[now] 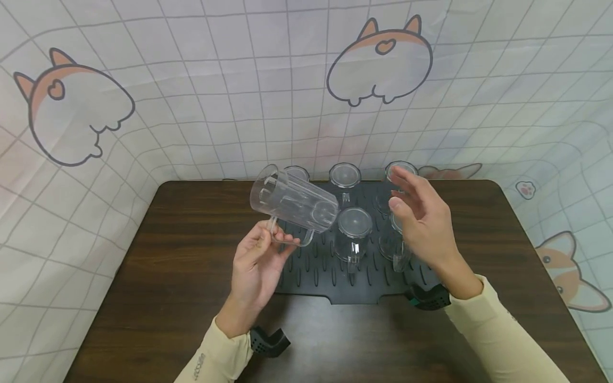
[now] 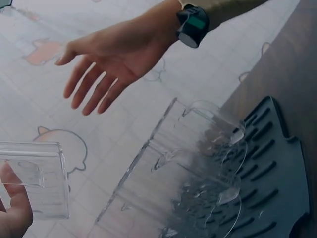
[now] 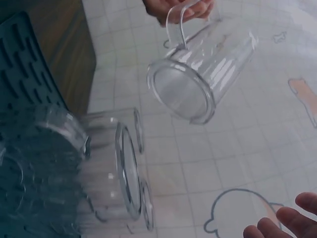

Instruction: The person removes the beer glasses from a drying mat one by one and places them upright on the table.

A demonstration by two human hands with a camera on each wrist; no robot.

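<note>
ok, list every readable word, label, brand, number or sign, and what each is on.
Nothing legible.
Cream fabric left sleeve: small dark lettering, too blurred to read.
Cream fabric right sleeve: faint dark mark, too small to make out.
White gridded backdrop: cartoon drawings, no words visible.
Raised clear cylindrical mug, dark ribbed mat: no lettering visible.

White grid-patterned backdrop (image 1: 230,117) with cartoon corgis (image 1: 380,69) behind a dark wood-grain table (image 1: 158,266).

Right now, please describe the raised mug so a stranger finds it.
Find the dark mat on the brown table. Above it, the left grip holds a clear mug by its handle. Only this mug is tilted; the others stand on the mat.
</note>
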